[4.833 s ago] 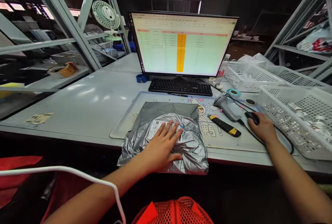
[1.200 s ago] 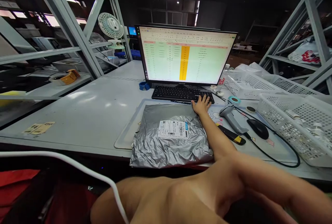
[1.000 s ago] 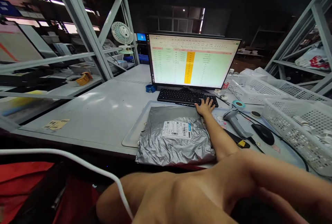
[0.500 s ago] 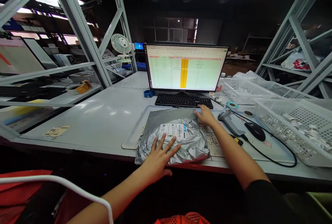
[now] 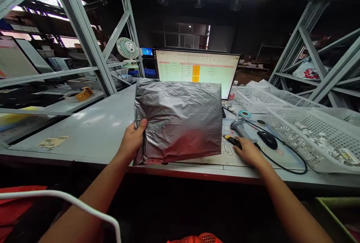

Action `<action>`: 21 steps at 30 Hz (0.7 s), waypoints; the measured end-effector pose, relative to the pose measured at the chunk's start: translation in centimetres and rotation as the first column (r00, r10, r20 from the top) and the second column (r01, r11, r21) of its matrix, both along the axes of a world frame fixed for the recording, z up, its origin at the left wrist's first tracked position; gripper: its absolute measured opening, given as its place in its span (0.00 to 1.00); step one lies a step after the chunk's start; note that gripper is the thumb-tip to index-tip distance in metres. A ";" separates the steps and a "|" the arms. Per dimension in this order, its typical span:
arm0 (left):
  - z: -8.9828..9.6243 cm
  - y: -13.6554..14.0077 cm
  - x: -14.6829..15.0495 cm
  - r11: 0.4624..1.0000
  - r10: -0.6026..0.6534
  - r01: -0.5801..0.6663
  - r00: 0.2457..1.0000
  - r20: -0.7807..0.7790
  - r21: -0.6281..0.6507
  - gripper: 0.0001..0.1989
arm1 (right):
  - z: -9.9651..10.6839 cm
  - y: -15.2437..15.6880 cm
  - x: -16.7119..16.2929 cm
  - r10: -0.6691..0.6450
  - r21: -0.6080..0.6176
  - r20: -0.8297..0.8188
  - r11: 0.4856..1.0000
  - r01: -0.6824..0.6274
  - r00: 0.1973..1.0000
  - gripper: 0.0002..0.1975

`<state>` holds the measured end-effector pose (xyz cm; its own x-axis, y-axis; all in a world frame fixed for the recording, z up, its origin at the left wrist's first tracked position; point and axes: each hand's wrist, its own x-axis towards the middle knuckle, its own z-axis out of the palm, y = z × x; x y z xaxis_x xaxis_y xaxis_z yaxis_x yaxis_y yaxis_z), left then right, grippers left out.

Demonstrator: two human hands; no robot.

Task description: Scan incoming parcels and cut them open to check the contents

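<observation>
My left hand [image 5: 133, 138] grips the left edge of a silver plastic mailing bag [image 5: 180, 119], thumb on the near face. The bag stands up on edge above the front of the desk, its plain wrinkled side towards me, hiding the lower part of the monitor and most of the keyboard. At the right, my right hand [image 5: 247, 151] is closed around a black and yellow utility knife [image 5: 234, 141] low over the mat. A grey barcode scanner [image 5: 242, 128] lies just beyond that hand.
Behind the bag is a lit monitor [image 5: 216, 68]. A black mouse [image 5: 267, 140] and its cable lie to the right, beside white perforated baskets [image 5: 315, 153] holding small bottles. A metal frame post [image 5: 84, 36] rises at the left, and a white cable [image 5: 70, 198] crosses the lower left.
The bag has been lifted from lying flat, label up, to standing with a plain side towards me. My left hand took its edge; my right hand left it and took hold of the utility knife.
</observation>
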<state>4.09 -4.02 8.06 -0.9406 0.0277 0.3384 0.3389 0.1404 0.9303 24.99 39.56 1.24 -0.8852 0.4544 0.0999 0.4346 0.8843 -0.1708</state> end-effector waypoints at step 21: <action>-3.3 0.7 3.2 0.942 0.234 -0.314 0.869 -0.436 -0.119 0.19 | 12.2 -18.5 -4.6 0.593 -0.007 -0.287 0.784 -0.621 0.752 0.21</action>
<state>7.32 -3.33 4.81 -0.6961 -0.1125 0.7091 0.6070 0.4353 0.6650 20.34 21.09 13.42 -0.9259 -0.1502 0.3466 -0.2595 0.9198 -0.2945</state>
